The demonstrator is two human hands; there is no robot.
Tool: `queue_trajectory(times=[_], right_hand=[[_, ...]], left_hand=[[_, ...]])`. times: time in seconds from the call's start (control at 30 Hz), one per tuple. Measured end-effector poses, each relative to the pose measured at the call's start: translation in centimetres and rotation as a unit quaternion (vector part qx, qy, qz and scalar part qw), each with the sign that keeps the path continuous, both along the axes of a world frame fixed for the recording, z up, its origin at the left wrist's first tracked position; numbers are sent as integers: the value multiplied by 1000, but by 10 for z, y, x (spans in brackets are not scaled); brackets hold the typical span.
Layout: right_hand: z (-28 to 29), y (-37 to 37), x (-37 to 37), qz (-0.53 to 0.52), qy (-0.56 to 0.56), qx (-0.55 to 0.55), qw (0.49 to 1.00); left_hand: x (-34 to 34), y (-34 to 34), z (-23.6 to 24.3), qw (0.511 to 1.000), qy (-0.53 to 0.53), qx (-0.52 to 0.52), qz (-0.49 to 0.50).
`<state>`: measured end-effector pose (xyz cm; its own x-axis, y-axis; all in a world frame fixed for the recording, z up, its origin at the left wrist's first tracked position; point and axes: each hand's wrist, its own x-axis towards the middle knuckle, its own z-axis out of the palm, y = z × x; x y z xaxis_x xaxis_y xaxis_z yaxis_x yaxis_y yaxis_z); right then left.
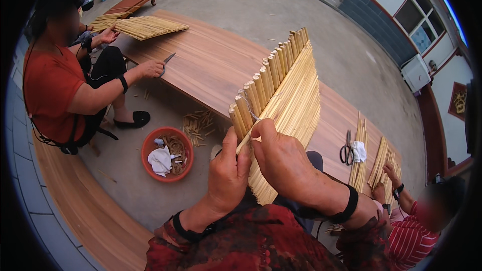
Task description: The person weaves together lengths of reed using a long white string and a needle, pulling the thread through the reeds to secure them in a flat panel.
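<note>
A woven panel of straw-coloured stalks (pixel 293 100) rests upright-tilted before me, with a row of short stick ends along its upper left edge and a thin cord (pixel 247 105) looped among them. My left hand (pixel 228 175) wraps round the lower left end of the panel, thumb raised beside the stalk ends. My right hand (pixel 281 160) is curled at that same corner, its finger and thumb pinching near the cord and a pale stalk; exactly what sits between the fingertips is partly hidden.
A long wooden board (pixel 221 55) spans ahead, bearing scissors (pixel 346 150), a white cloth and stalk bundles (pixel 376 165). A red basin (pixel 150 140) and cut pieces lie on the ground. A co-worker in orange (pixel 55 85) holds scissors at left; another in stripes (pixel 411 236) works at lower right.
</note>
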<state>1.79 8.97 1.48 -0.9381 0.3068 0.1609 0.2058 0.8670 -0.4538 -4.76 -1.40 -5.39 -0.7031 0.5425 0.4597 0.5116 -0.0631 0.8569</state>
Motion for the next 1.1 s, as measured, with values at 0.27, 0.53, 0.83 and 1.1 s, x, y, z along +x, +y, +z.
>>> queue_trajectory(times=[0.27,0.53,0.83,1.1], right_hand=[[-6,-8,1,37,19,40,998],[6,-14,-4,-19,-44,-102,994],[8,2,7,-6,-45,-94,995],[-22,33,84,-28,137,85,987]], left_hand=[[7,-2,7,999,-18,-46,15],[14,-2,7,996,-65,-56,4],[16,-1,14,998,-19,-55,11],[11,3,14,989,-121,8,-82]])
